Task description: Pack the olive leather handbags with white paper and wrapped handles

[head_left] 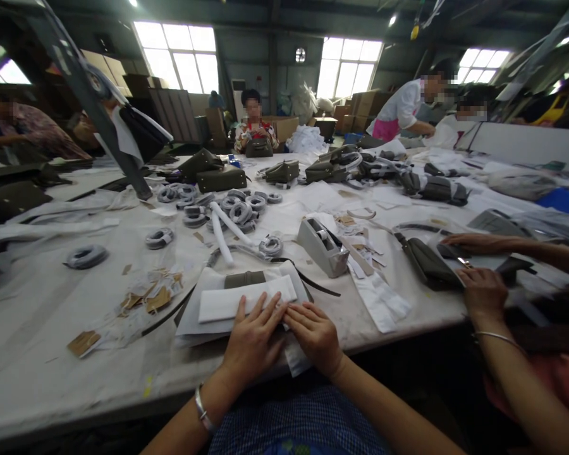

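In front of me a dark olive handbag (244, 279) lies flat on the table, mostly hidden under white sheets (194, 333). On top rests a folded strip of white foam (222, 304). My left hand (256, 335) is pressed flat on the foam's right end, its fingers stretched and a little apart. Beside it my right hand (317, 338) lies with fingers straight and side by side, the tips meeting my left fingers at the foam's edge. Its thumb is hidden. The bag's dark strap (313, 284) curves out to the right.
A grey tape dispenser (323, 246) stands ahead to the right, near white packing strips (379, 300). Paper tags (159, 297) lie to the left. Behind are wrapped strap coils (239, 212) and more bags (222, 179). At right, a co-worker's hands (486, 294) handle another bag.
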Demonstrator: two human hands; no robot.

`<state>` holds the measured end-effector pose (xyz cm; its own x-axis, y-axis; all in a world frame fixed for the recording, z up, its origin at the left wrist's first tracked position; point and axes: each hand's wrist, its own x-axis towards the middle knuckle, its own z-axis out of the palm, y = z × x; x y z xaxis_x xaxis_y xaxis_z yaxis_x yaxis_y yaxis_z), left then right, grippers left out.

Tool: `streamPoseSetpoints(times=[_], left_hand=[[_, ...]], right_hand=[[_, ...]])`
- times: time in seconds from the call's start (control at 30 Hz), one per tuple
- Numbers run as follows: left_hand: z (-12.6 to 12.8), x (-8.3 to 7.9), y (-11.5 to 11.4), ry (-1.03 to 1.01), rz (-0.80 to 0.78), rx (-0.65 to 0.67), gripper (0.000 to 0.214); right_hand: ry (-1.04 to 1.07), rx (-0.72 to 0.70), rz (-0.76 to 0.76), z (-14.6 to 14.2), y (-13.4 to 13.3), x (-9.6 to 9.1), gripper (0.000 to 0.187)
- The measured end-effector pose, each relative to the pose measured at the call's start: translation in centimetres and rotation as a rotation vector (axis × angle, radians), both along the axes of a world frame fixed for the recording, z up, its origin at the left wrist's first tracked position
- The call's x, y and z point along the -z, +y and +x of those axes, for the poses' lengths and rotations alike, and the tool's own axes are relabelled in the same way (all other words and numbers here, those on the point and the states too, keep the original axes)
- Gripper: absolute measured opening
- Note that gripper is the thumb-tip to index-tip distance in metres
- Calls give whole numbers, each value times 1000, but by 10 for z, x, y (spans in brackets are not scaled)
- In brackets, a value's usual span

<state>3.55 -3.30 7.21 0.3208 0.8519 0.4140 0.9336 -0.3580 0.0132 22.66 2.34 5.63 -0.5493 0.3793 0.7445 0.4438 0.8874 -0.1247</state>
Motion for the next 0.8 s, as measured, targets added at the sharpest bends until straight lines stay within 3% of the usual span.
streamPoseSetpoints(times=[0.17,0.27,0.33,0.4,0.5,0.63,0.8], left_hand=[[7,28,3,-94,174,-64,49],[7,35,4,-109,222,-59,46],[6,35,4,-94,239,-57,45],[6,34,5,-81,247,-63,45],[7,34,6,-78,265,-73,43],[8,37,6,-62,286,-67,41],[8,37,6,-53,298,-74,40]], right_hand=[[-53,-103,-203,2,8,-40,16],[-131,-87,-254,-15,38,-68,31],[-207,-82,-254,-34,65,-76,25],[-350,-132,-278,-55,91,-74,24],[-618,-172,-352,-75,115,-59,43],[-738,-91,-389,-77,119,-47,43],[-830,62,-393,-79,114,-56,41]])
